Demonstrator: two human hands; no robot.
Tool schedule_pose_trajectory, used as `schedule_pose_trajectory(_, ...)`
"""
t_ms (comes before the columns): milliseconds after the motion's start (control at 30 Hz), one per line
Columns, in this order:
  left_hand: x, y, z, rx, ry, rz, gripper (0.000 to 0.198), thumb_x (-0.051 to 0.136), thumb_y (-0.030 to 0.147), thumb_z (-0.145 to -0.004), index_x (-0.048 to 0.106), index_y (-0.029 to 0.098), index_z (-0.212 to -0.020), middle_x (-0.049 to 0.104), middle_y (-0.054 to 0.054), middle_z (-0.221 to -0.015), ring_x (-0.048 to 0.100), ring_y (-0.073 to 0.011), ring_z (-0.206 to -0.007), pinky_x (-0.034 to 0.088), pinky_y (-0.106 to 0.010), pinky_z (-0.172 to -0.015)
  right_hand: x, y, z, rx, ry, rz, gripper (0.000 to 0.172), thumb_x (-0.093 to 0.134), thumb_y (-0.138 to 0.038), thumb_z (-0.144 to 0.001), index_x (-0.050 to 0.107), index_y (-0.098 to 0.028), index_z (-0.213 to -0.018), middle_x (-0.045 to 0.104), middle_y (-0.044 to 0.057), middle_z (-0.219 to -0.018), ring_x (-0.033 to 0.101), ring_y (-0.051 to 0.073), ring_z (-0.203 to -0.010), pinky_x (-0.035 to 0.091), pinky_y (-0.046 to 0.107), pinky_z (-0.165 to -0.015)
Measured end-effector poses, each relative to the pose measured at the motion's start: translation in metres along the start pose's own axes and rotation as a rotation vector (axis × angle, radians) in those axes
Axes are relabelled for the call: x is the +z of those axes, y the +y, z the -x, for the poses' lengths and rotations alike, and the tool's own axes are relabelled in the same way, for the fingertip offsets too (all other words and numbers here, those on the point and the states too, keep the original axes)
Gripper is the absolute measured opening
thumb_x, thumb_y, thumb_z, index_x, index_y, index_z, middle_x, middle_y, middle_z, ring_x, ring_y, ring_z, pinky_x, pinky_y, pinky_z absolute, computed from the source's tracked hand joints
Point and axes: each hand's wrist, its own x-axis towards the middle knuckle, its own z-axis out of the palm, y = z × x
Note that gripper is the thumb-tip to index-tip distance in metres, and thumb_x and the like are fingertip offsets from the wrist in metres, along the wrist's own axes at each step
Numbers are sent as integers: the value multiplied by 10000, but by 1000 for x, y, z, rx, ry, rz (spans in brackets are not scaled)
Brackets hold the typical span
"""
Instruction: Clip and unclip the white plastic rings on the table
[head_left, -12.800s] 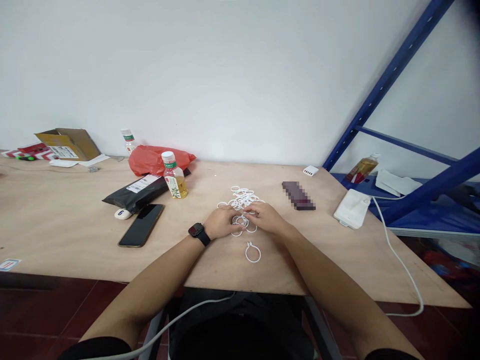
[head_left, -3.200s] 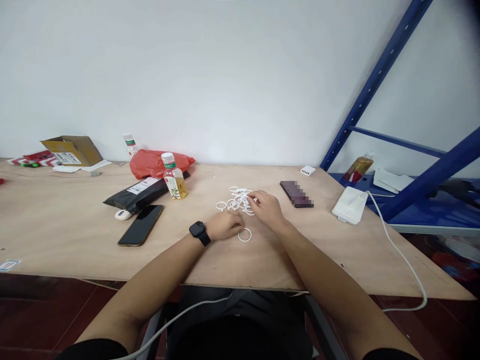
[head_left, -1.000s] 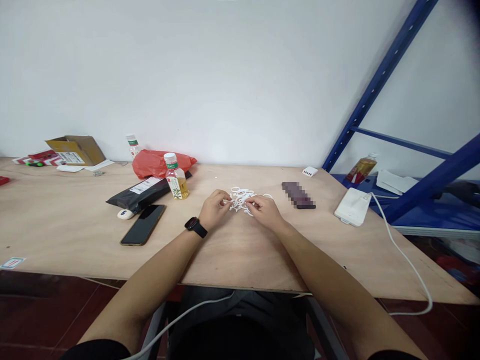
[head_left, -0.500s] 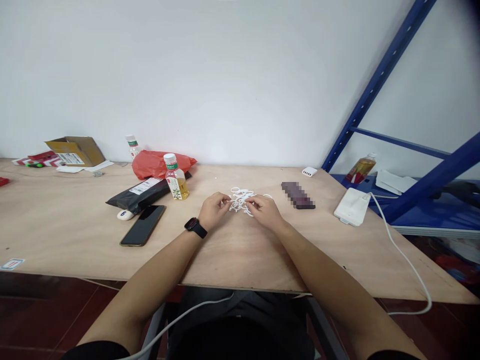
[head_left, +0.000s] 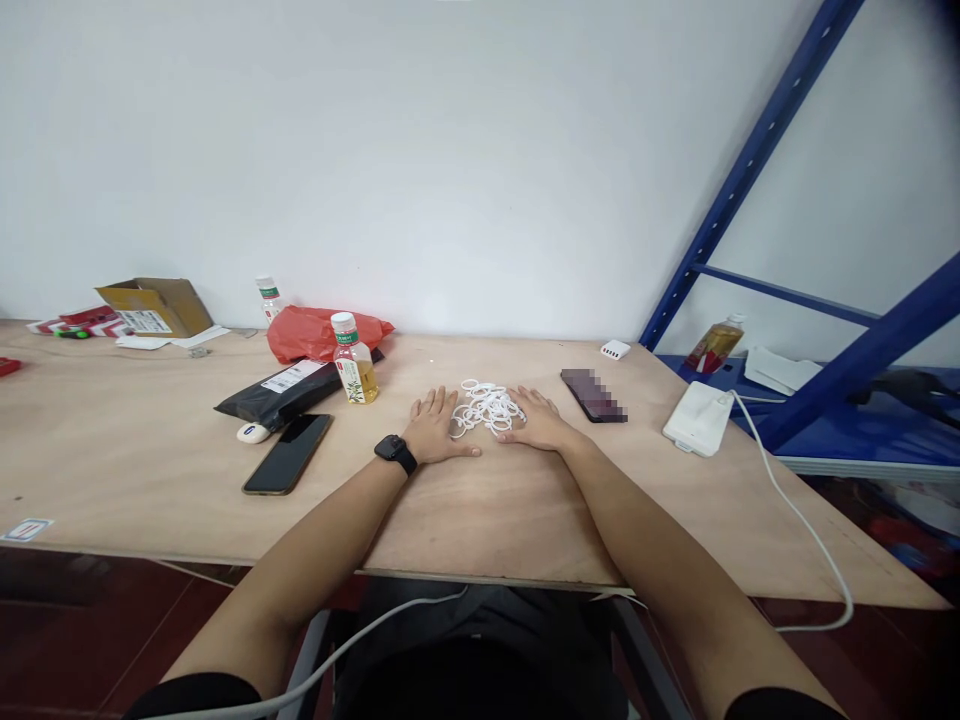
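Observation:
Between my two hands lies a small heap of white plastic rings (head_left: 489,405) on the wooden table (head_left: 480,520). My left hand (head_left: 436,428) rests flat at the heap's left side, fingers spread and thumb pointing right. On its wrist sits a black watch (head_left: 395,454). My right hand (head_left: 536,420) lies at the heap's right side with its fingers stretched out, the fingertips by the outermost rings. Neither hand grips anything.
Left of my hands are a drink bottle (head_left: 354,362), a phone (head_left: 288,455), a black parcel (head_left: 281,393) and a red plastic bag (head_left: 304,335). To the right lie a dark, pixelated flat object (head_left: 592,396), a white power bank (head_left: 699,418) with a cable, and a blue rack (head_left: 739,160).
Both hands have gone from pinching among the white rings to lying flat and open on either side of them. The heap is now less covered.

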Motion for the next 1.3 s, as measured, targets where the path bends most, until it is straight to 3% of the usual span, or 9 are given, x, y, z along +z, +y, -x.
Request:
schedule_pose_trajectory(133,-3,-6,-17,86,-65,-44,1307,550,891,-551,128,157,-1546,39,-228,-1593,33,-436,-1463,46,-620,-1131,4,-8,-9,-72,-18,4,1148,668,-769,-616,192,-275,-1536,137,125,-1605,113,379,-1467,106,589,-1150)
schedule_pose_trajectory(267,-9,-12,-39,207,-144,-31,1279,550,879,-569,106,188,-1550,22,-189,-1603,38,-410,-1471,62,-606,-1141,7,-9,-22,-153,-18,-1,1164,678,-762,-609,191,-255,-1537,164,142,-1597,143,372,-1462,125,577,-1151)
schedule_pose_trajectory(433,-6,-16,-62,202,-188,13,1152,506,845,-664,179,167,-1536,143,-191,-1593,148,-395,-1461,143,-584,-1141,13,-9,-46,-249,5,-7,1193,728,-733,-576,214,-237,-1531,190,173,-1585,172,374,-1453,148,544,-1153)
schedule_pose_trajectory(733,0,-25,-79,192,-82,19,947,483,778,-758,329,188,-1482,323,-160,-1544,300,-366,-1413,229,-520,-1136,19,-10,-69,-299,54,-60,1165,732,-734,-560,267,-259,-1516,230,153,-1576,214,364,-1443,190,553,-1143)
schedule_pose_trajectory(867,-7,-27,-70,197,-40,53,853,424,736,-823,347,191,-1475,361,-146,-1528,331,-319,-1408,234,-497,-1143,11,-7,-62,-308,95,-90,1136,705,-754,-586,298,-230,-1507,267,157,-1562,233,362,-1437,217,528,-1149)
schedule_pose_trajectory(1000,-16,-32,-44,154,-38,8,981,462,793,-755,288,187,-1506,253,-165,-1570,227,-360,-1448,155,-563,-1152,2,3,-40,-288,109,-82,1088,649,-770,-647,283,-223,-1513,252,142,-1572,196,354,-1453,210,522,-1159)
schedule_pose_trajectory(1167,-19,-42,-7,35,-57,-35,1086,438,831,-724,186,158,-1539,147,-182,-1592,115,-381,-1471,114,-567,-1155,0,21,-9,-227,51,-31,1107,583,-788,-696,150,-230,-1548,160,123,-1602,102,351,-1475,167,517,-1175)
schedule_pose_trajectory(1300,-17,-42,0,-16,-119,-59,1138,404,856,-712,152,119,-1542,100,-206,-1590,76,-389,-1473,97,-565,-1155,1,24,-6,-136,-35,34,1093,497,-806,-743,69,-214,-1556,75,138,-1612,47,362,-1478,116,542,-1174)
